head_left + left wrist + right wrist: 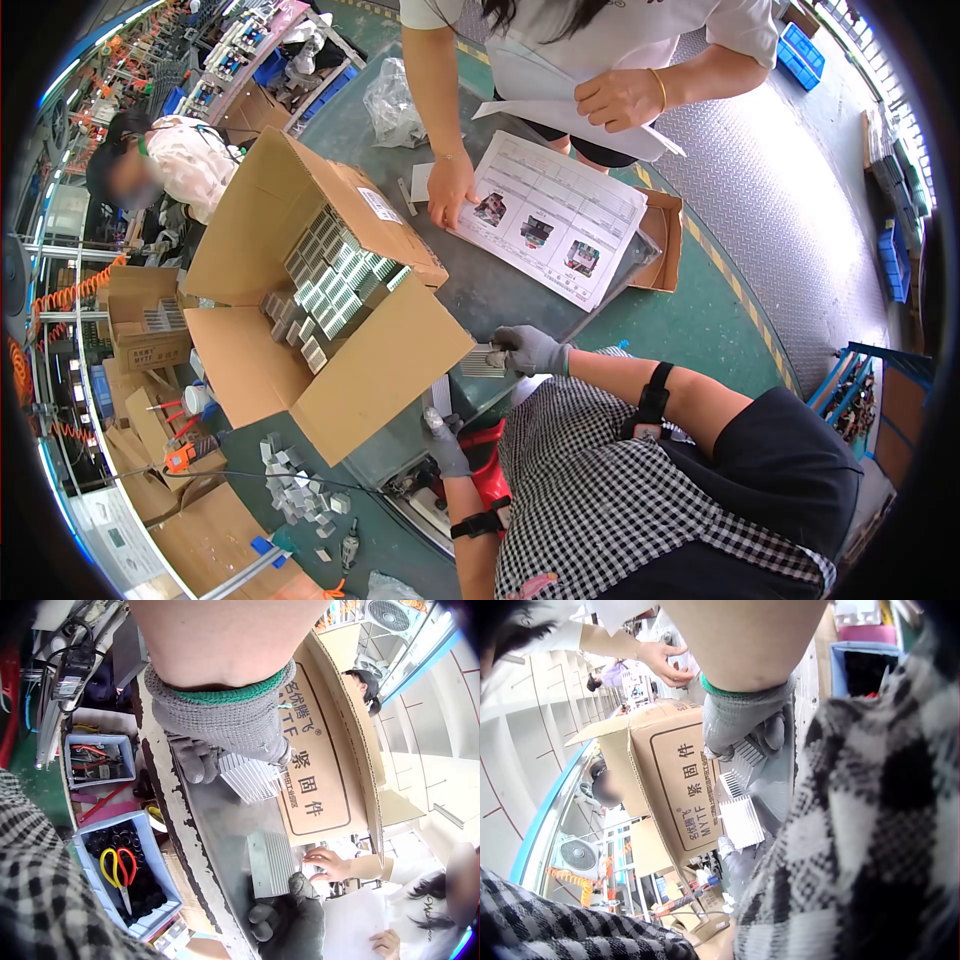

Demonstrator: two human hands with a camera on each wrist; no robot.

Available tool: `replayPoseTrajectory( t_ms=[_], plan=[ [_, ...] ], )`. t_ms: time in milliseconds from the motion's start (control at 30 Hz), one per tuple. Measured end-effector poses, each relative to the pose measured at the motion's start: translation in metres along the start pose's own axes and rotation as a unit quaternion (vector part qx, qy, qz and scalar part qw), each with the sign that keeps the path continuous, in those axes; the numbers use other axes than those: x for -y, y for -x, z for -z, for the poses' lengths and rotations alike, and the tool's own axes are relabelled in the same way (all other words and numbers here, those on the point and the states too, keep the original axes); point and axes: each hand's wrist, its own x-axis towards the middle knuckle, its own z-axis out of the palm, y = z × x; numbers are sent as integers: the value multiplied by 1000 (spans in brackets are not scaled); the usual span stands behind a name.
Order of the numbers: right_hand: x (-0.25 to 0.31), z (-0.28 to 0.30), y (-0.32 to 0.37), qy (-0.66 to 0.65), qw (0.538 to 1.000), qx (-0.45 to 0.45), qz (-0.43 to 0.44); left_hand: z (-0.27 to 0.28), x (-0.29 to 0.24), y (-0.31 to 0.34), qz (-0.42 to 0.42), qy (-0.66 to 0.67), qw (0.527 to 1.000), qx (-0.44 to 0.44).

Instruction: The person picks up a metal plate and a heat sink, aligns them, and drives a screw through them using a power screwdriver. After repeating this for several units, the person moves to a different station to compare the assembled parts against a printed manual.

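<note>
Both hands wear grey gloves and are at the table edge beside a large open cardboard box. My left hand grips a silver finned heat sink by its side, its fins showing in the left wrist view. My right hand holds a second finned heat sink between thumb and fingers. In the right wrist view the left hand's heat sink appears below the right hand. Stacked rows of similar metal heat sinks fill part of the box.
Across the table another person's hand rests by printed sheets. A plastic bag lies behind the box. Loose metal blocks are piled on the floor. A blue bin holds scissors and black parts.
</note>
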Motion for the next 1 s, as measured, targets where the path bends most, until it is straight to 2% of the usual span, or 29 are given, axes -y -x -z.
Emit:
replayPoseTrajectory(
  t_ms=[233,333,433,500,567,600,700,767,833,867,1000],
  plan=[
    [8,0,3,-1,1000,-9,-10,0,1,-1,8,7,1000,-6],
    [8,3,3,3,1000,3,17,-2,-3,1,7,6,1000,-12],
    [21,7,10,-34,999,10,-28,2,1,-1,11,-4,1000,0],
    [15,9,4,-176,981,-25,-81,2,2,-1,-4,-11,1000,7],
    [8,15,-4,-325,936,-59,-125,4,6,-6,-11,-27,1000,7],
    [8,20,-5,-387,913,-70,-106,1,-4,-1,-19,-47,999,13],
    [9,29,-4,-344,928,-123,-79,0,0,-4,-25,-44,999,5],
    [16,30,1,-258,957,-89,-96,1,0,-4,-25,-35,999,10],
    [11,24,2,-169,982,-42,-70,0,0,-5,-25,-25,999,12],
    [4,20,0,-157,986,-34,-42,-1,-1,-3,-19,-23,1000,6],
    [3,21,-2,-128,991,-12,-47,-6,-17,8,-24,-23,999,-1]
  ],
)
